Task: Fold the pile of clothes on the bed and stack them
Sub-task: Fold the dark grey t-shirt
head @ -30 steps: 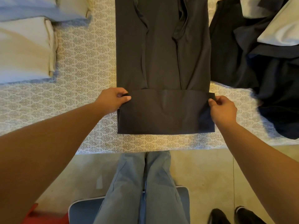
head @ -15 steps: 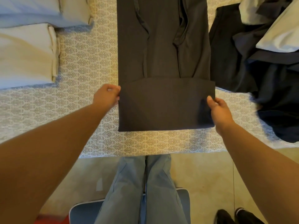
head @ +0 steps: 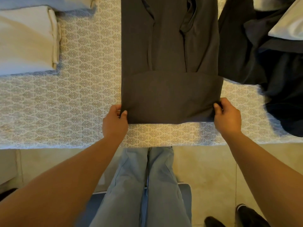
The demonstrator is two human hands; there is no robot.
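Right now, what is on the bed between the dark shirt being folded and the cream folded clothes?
Nothing, in the head view: only bare patterned bedspread lies between the dark shirt and the cream folded clothes.

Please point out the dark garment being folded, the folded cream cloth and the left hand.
dark garment point(head: 170, 97), head view, folded-up lower panel.
folded cream cloth point(head: 26, 41), head view, top face.
left hand point(head: 114, 123), head view, back of hand.

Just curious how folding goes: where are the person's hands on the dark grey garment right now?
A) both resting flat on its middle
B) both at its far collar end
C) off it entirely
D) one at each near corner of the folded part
D: the left hand and the right hand each pinch a near corner of the dark grey garment, at its folded-over end.
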